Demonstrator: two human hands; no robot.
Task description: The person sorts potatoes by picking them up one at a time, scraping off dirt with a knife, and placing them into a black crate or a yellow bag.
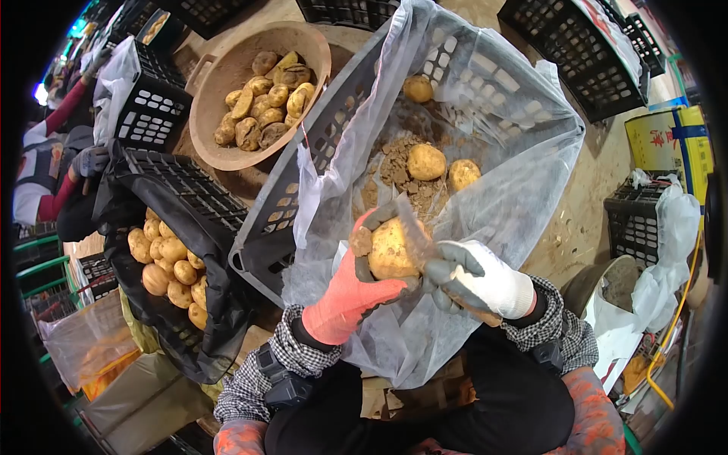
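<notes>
My left hand [345, 292], in a red and dark glove, is wrapped round a large potato [390, 250] with dirt on its skin. In a white and grey glove, my right hand [478, 280] is closed on a knife [413, 227], whose blurred blade lies across the potato. Beneath both hands is a black crate [262, 235] lined with clear plastic film [523, 197]. Inside the crate, a potato [426, 162] and another potato [464, 174] rest by loose soil [398, 163]; one more potato [418, 89] lies farther back.
A brown basin [208, 136] of cut, blemished potatoes stands behind left. Left of the crate, a black-lined crate [220, 296] holds several clean potatoes. Another person [53, 167] is at far left. Crates, a yellow box [667, 144] and a bucket [588, 288] stand right.
</notes>
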